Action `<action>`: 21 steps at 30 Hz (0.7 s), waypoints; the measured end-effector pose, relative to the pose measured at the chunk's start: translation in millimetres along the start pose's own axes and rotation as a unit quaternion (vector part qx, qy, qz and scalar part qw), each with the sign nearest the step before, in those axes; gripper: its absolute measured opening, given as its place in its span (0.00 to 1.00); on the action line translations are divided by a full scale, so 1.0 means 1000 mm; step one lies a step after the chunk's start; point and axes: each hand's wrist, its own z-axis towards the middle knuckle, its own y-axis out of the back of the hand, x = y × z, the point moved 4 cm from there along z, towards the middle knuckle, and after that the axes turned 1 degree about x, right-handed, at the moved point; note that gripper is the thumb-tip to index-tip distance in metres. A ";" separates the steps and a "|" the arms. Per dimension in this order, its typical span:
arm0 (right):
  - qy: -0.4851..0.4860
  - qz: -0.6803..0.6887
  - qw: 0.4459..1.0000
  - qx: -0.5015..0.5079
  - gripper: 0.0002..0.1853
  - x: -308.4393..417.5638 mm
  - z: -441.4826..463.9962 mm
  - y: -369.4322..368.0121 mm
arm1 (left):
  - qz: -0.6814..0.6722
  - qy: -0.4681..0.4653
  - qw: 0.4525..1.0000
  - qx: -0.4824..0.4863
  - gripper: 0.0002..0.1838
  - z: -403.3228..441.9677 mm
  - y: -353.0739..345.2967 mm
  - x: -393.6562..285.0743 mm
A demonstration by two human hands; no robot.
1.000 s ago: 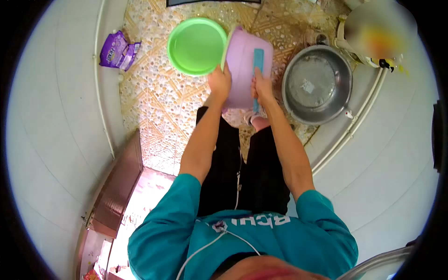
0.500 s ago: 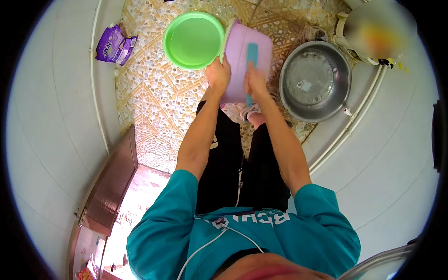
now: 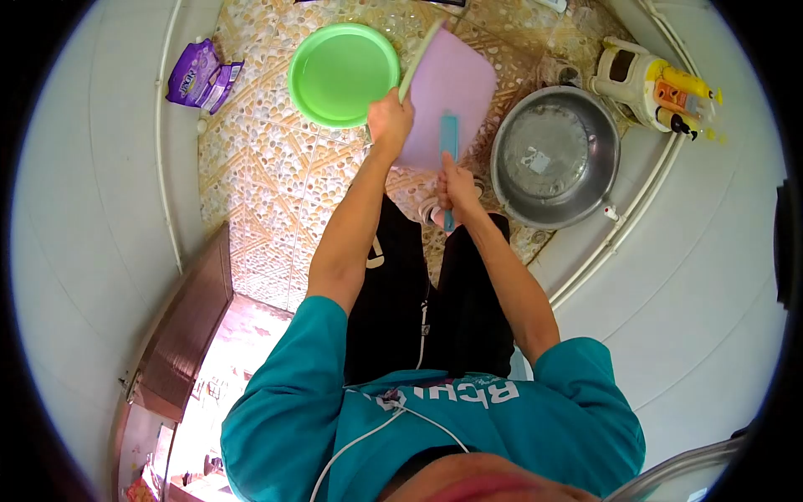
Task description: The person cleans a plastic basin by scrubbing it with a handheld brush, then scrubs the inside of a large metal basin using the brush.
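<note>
A pale purple plastic tub (image 3: 456, 84) is tipped on its side in front of my legs, its greenish rim facing left. My left hand (image 3: 390, 123) is closed around the rim at its near end. Wrapped round the handle of a blue scrub brush (image 3: 449, 134), my right hand (image 3: 457, 186) holds it at the tub's near side. The brush head overlaps the tub's outer wall; whether its bristles touch is hard to tell. A green basin (image 3: 344, 75) holding liquid stands just left of the tub.
A grey metal basin (image 3: 555, 156) with water stands to the right. Beyond it, a cream stool (image 3: 626, 74) has bottles by it. Left, a purple detergent bag (image 3: 203, 77) lies by the wall pipe (image 3: 164, 167). A brown door (image 3: 186, 335) stands at lower left.
The brush and my right hand have moved down toward me along the tub. The tub has tilted a little differently, its far end swinging right. The view has shifted slightly.
</note>
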 end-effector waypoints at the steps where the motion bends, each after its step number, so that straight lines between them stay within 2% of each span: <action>1: -0.047 0.016 0.998 0.031 0.25 -0.006 -0.002 -0.003 | 0.012 -0.013 0.999 0.027 0.14 -0.002 0.000 -0.001; 2: 0.026 -0.053 0.996 -0.067 0.25 0.005 0.006 0.001 | 0.023 -0.028 0.998 0.053 0.14 0.001 -0.001 -0.004; 3: 0.028 -0.054 0.996 -0.065 0.25 0.023 0.020 0.003 | 0.023 -0.028 0.998 0.050 0.14 0.003 -0.004 -0.008; 5: 0.023 0.100 0.995 0.016 0.25 0.053 0.054 0.007 | -0.002 -0.036 0.999 0.040 0.15 0.002 -0.012 -0.017; 9: 0.007 0.080 0.997 -0.009 0.25 0.037 0.042 -0.009 | 0.026 -0.017 0.998 0.052 0.15 0.008 -0.018 -0.027; 11: -0.071 0.063 0.992 0.086 0.27 -0.003 0.013 -0.024 | 0.024 -0.014 0.998 0.048 0.14 0.012 -0.016 -0.024; 12: -0.071 0.062 0.992 0.089 0.27 0.007 0.017 -0.024 | 0.025 -0.013 0.999 0.045 0.14 0.011 -0.014 -0.023; 14: -0.014 0.009 1.000 0.006 0.27 0.042 0.034 -0.012 | 0.008 -0.036 0.999 0.015 0.15 0.008 -0.012 -0.022; 15: -0.016 0.011 1.000 0.006 0.27 0.055 0.052 -0.005 | 0.009 -0.036 0.999 0.017 0.15 0.009 -0.012 -0.022; 17: -0.032 0.124 0.988 0.091 0.27 0.072 0.080 0.001 | 0.011 -0.012 0.998 0.058 0.15 0.006 -0.014 -0.023; 18: -0.004 0.098 0.995 0.015 0.27 0.070 0.067 -0.008 | 0.013 -0.011 0.998 0.062 0.15 0.004 -0.016 -0.021; 19: -0.003 0.099 0.995 0.014 0.27 0.051 0.050 -0.016 | 0.012 -0.018 0.999 0.038 0.13 0.006 -0.017 -0.020; 21: -0.061 0.042 0.997 0.005 0.27 0.014 0.021 -0.025 | 0.012 -0.028 0.999 0.013 0.10 0.009 -0.018 -0.017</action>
